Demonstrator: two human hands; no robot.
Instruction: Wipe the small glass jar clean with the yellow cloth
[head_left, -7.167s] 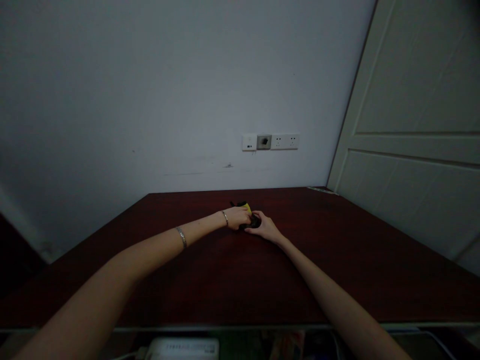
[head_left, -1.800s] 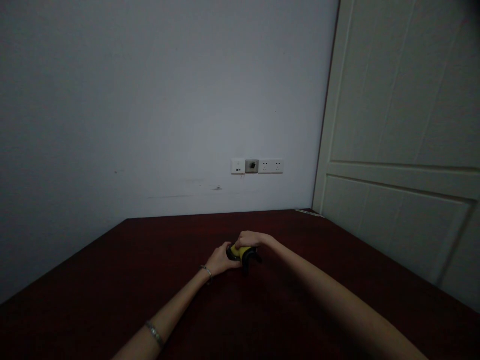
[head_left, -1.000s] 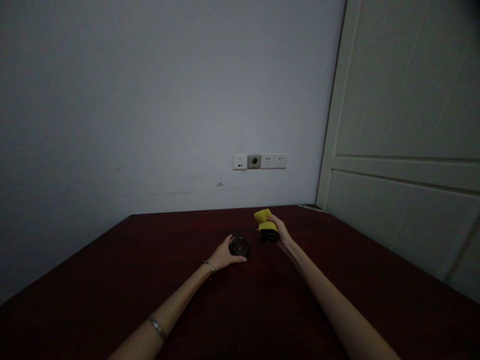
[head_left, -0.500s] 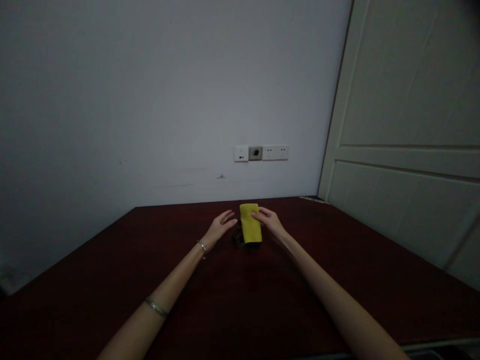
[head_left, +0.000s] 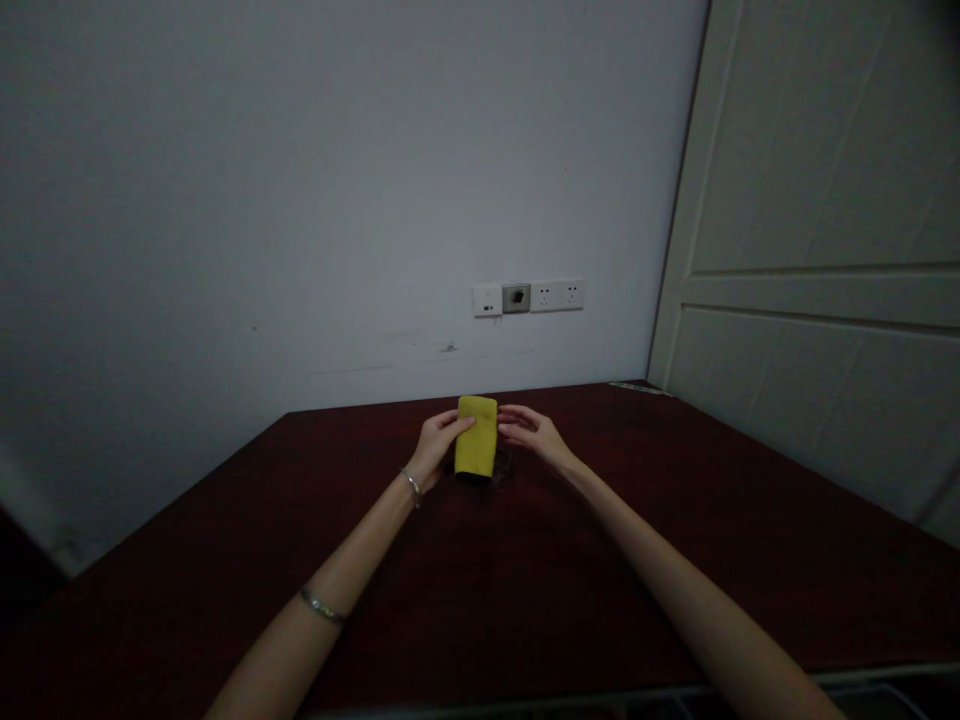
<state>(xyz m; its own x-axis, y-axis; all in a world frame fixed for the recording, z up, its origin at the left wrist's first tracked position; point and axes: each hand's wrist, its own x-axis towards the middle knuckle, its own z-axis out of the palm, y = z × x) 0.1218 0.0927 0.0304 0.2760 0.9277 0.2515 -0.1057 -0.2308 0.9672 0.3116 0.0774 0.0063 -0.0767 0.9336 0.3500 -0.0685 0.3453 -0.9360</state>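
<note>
A folded yellow cloth is held upright above the dark red table. My left hand pinches its left side, thumb and fingers closed on the fabric. My right hand pinches its upper right edge with the fingertips. Behind and under the cloth lies a small dark round object, mostly hidden; what it is cannot be made out. Bracelets sit on my left wrist and forearm.
A white wall stands behind the table with a row of sockets. A white panelled door closes off the right side. The table's near edge runs along the bottom of the view.
My right hand lifted the yellow cloth off the dark round object and spread it. My left hand let go of the round object and took the cloth's left side.
</note>
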